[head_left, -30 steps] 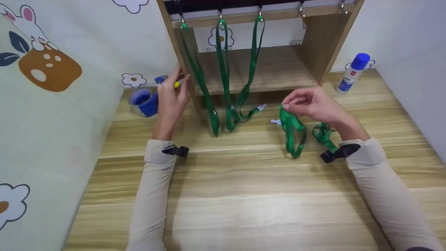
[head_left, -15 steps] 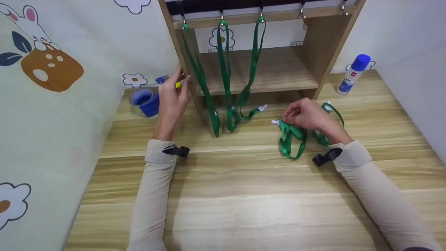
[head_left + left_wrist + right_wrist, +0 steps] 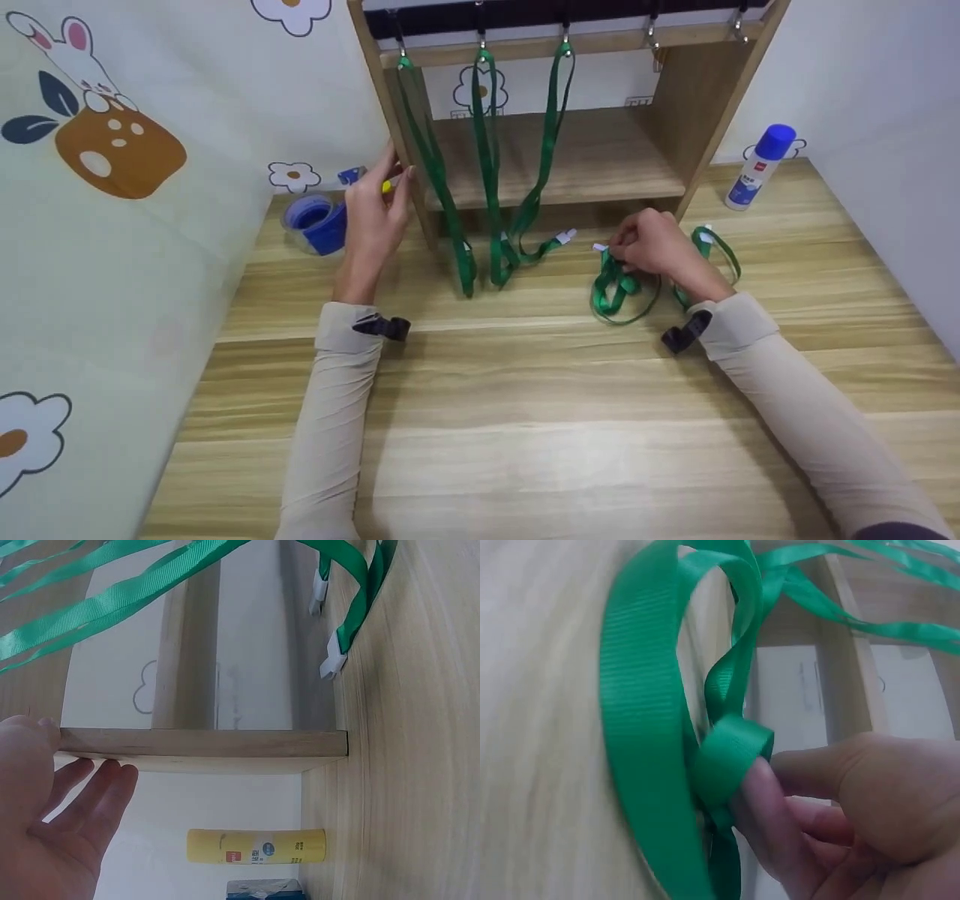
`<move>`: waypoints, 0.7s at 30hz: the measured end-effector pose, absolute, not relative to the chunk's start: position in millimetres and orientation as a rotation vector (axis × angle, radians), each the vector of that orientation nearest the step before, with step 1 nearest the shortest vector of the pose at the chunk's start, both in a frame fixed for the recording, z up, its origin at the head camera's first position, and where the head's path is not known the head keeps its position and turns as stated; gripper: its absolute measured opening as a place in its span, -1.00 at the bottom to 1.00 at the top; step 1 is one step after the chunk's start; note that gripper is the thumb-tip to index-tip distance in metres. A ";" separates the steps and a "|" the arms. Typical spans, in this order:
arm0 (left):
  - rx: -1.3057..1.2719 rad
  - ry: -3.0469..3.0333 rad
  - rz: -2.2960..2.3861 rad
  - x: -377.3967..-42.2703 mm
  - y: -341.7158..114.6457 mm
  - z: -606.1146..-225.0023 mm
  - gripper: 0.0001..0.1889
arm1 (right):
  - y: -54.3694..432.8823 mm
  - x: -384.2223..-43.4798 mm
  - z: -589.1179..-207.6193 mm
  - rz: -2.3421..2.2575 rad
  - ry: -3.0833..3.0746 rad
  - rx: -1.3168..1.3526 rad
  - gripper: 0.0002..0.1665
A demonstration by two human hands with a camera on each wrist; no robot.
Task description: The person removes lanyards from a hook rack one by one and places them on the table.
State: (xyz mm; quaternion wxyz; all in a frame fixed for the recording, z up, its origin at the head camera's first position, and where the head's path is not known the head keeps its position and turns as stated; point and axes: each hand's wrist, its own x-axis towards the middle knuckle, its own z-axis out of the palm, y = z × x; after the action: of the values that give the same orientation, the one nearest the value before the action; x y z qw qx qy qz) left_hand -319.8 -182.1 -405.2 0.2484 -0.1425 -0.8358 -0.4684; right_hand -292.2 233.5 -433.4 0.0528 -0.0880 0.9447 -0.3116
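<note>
Left hand (image 3: 373,214) grips the side of a wooden rack (image 3: 600,154) as the right hand (image 3: 654,244) pinches a green lanyard (image 3: 731,756) toward the tabletop's (image 3: 525,420) far edge, right of centre.

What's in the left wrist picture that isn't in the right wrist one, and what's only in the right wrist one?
Only the left wrist view shows the yellow glue stick and the left hand holding the side of the wooden rack. Only the right wrist view shows the right hand pinching a looped green lanyard. Both show hanging green lanyards, part of the rack and some tabletop.
</note>
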 end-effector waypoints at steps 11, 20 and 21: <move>-0.374 -2.297 -1.294 -321.3 -181.8 -404.5 -0.44 | 234.4 -285.0 -402.9 -0.899 2.946 -0.214 -0.75; -0.377 -2.283 -1.279 -320.0 -181.9 -406.2 -0.45 | 197.4 -283.4 -350.5 -1.376 3.018 -0.332 -0.68; -0.380 -2.280 -1.280 -320.1 -181.5 -406.5 -0.46 | 191.4 -282.5 -346.7 -1.449 3.025 -0.358 -0.67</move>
State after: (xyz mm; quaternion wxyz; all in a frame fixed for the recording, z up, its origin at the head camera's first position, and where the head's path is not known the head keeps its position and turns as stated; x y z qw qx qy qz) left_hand -320.1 -181.5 -406.5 0.2473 -0.1394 -0.8361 -0.4694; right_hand -282.5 191.4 -346.7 -0.1155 -0.1055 0.8908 -0.4266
